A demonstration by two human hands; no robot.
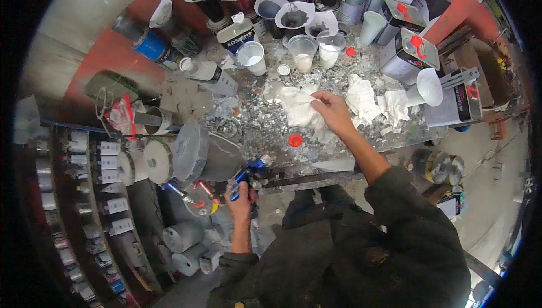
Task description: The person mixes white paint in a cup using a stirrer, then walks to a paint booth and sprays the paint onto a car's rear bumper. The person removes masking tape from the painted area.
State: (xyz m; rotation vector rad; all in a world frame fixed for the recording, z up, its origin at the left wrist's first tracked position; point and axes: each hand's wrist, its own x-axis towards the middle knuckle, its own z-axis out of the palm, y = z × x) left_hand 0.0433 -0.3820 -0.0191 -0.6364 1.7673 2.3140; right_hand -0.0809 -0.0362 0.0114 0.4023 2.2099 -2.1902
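My right hand (334, 111) pinches a crumpled white cloth (299, 106) between thumb and fingers, over the paint-spattered bench (265, 144). A second white cloth (363, 99) lies just right of this hand. Below the bench's front edge, my left hand (241, 205) is closed around the handle of a blue spray gun (239, 179). A red spray gun (208, 190) hangs left of it, beside a grey lidded bucket (212, 153). One red cap (295, 140) sits on the bench near the cloth. An open round tin (272, 92) is partly covered by the cloth.
Plastic cups (302, 54) and several paper strainers (297, 16) in dark cups line the back. Metal solvent cans (409, 55) with red caps stand at the right. A plastic bottle (209, 75) lies tilted at the left. Shelves of tins (110, 178) fill the lower left.
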